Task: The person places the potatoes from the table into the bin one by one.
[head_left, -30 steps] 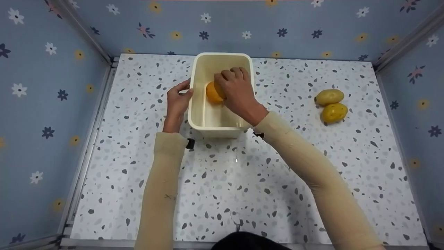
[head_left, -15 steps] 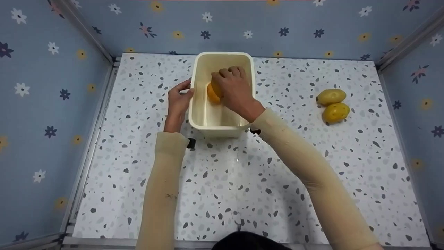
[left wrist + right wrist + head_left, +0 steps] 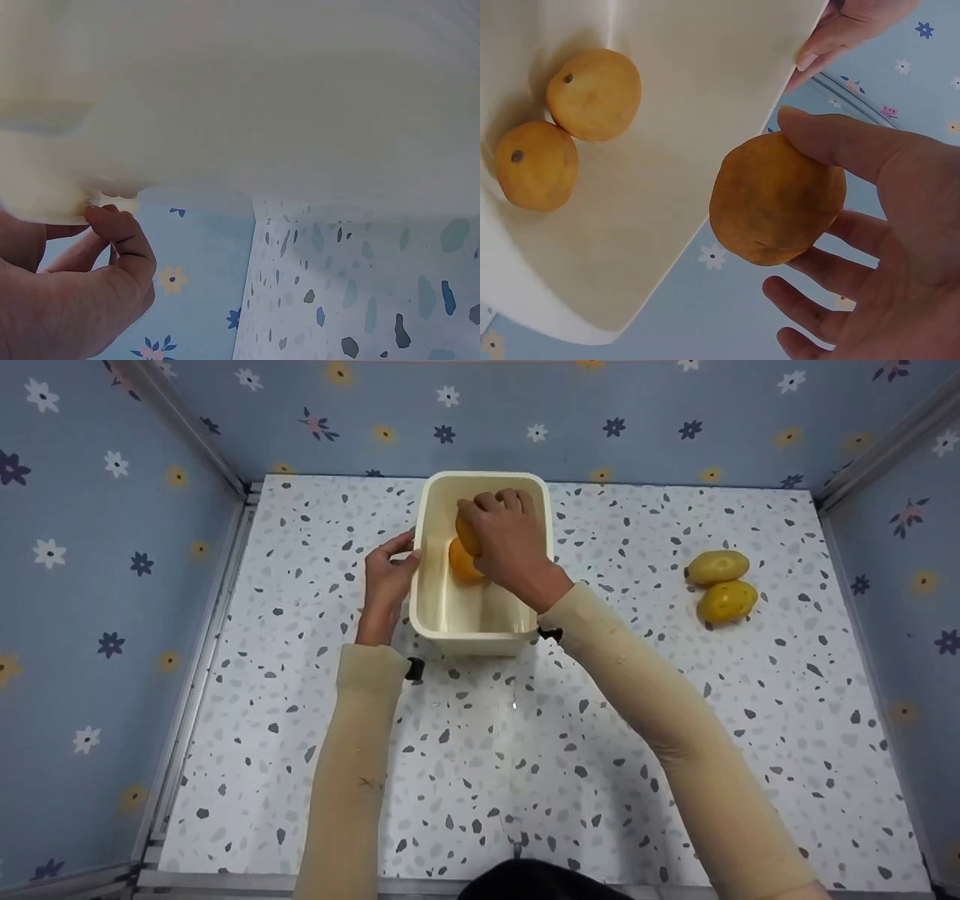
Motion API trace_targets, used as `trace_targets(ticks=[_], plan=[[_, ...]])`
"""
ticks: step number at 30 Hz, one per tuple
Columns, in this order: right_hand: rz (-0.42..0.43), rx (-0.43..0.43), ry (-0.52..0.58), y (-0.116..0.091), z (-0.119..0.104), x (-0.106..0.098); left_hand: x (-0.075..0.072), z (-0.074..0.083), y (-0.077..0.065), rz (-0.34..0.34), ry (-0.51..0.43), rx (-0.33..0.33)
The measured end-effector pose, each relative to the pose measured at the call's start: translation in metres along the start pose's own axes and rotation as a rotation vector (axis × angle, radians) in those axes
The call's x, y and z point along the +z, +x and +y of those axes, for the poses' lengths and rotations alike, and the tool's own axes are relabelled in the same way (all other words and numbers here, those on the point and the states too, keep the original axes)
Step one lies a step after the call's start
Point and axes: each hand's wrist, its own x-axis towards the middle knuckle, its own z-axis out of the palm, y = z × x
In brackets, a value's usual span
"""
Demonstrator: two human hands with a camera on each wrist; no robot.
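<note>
My right hand [image 3: 514,544] holds a round orange-yellow fruit [image 3: 774,199] between thumb and fingers, above the inside of a cream plastic bin [image 3: 480,637]. Two similar fruits lie side by side at the bottom, one fruit [image 3: 594,94] and another fruit [image 3: 537,166], each with a dark stem spot. In the head view only part of one lying fruit [image 3: 463,561] shows below the hand. My left hand [image 3: 388,585] pinches the bin's left rim; in the left wrist view, the bin's pale wall fills much of the picture above the left hand [image 3: 97,277].
Two yellow oval fruits rest touching on the right of the speckled table [image 3: 637,697]: a paler fruit [image 3: 718,567] behind and a deeper yellow fruit [image 3: 727,601] in front. Blue flowered panels [image 3: 495,405] stand behind and at both sides.
My right hand has risen and shifted slightly toward the back of the bin with the fruit, uncovering more of the fruit below. My left hand stays on the rim.
</note>
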Motion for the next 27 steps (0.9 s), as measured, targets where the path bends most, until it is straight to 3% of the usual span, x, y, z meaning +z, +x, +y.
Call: trace_targets(ticks=[27], plan=[[-0.068, 0.022, 0.126, 0.023, -0.008, 0.015, 0.0, -0.001, 0.0, 0.018, 0.012, 0.028]])
